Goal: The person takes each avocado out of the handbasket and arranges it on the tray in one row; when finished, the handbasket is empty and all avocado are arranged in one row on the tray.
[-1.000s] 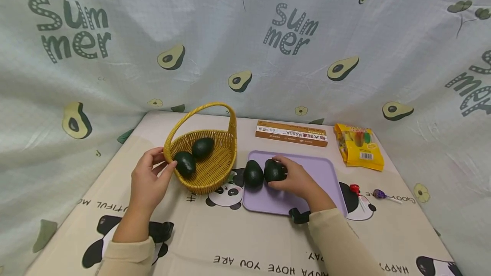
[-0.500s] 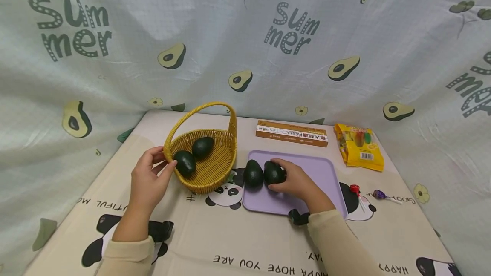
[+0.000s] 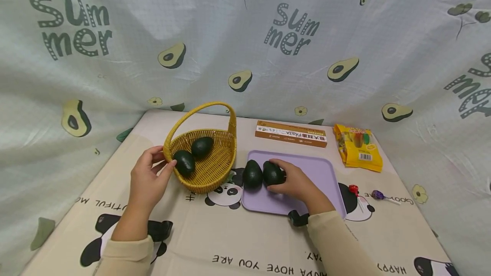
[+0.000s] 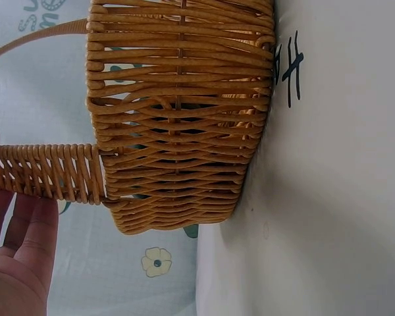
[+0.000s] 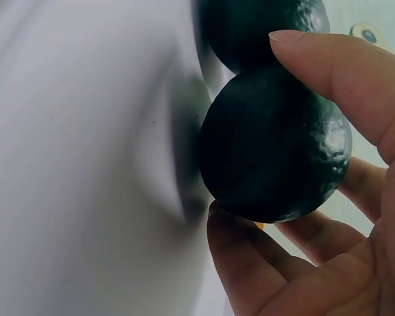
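My left hand (image 3: 147, 184) grips the yellow wicker basket (image 3: 216, 163) by the lower end of its arched handle (image 4: 46, 172), thumb on one side and fingers on the other. Inside the basket lie two dark green avocados, a nearer avocado (image 3: 184, 163) by the handle and a farther avocado (image 3: 202, 147). Over the lilac tray (image 3: 318, 171), my right hand (image 3: 297, 183) holds an avocado (image 5: 270, 148) between thumb and fingers. Touching it on the left is another avocado (image 3: 252, 175) at the tray's left edge.
A long pasta box (image 3: 291, 133) lies behind the tray. Farther right are a yellow snack bag (image 3: 358, 147), a red lollipop (image 3: 353, 190) and a purple lollipop (image 3: 378, 195). A printed curtain (image 3: 245, 46) hangs behind the panda-patterned tablecloth (image 3: 215, 233).
Over the last second my right hand and its avocado have shifted very slightly, staying over the tray. My left hand and the basket have kept their place.
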Motion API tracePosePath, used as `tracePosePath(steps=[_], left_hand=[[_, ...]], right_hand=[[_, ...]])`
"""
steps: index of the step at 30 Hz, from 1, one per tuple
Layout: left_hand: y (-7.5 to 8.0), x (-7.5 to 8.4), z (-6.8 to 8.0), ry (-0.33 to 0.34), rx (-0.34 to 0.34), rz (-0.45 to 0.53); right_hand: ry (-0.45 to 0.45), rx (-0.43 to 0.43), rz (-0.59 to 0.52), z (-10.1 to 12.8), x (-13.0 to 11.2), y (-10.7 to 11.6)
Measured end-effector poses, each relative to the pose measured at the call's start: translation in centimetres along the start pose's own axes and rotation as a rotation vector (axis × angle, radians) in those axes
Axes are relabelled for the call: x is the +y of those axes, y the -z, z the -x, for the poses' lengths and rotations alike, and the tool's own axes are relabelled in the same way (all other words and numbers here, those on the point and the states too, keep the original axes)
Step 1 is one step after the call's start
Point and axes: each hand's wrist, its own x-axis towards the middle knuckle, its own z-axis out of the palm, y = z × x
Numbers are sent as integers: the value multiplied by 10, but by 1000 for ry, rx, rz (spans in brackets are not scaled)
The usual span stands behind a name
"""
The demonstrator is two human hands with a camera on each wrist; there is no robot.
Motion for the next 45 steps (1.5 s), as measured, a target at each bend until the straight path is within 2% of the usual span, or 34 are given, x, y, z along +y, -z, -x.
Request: tracePosePath(steps=[13,26,39,45], left_hand=[[1,-1,-3,-10,-2,0],[1,-4,0,-9,-4,-3],[2,-3,-1,-21,-3,5],[1,-4,-1,-27,-3,8]], right_hand=[[46,28,-2,2,-2,10],[96,58,-21,5,-14,16],[201,39,-38,-1,-48,19],[217,15,-37,-7,-65,19]])
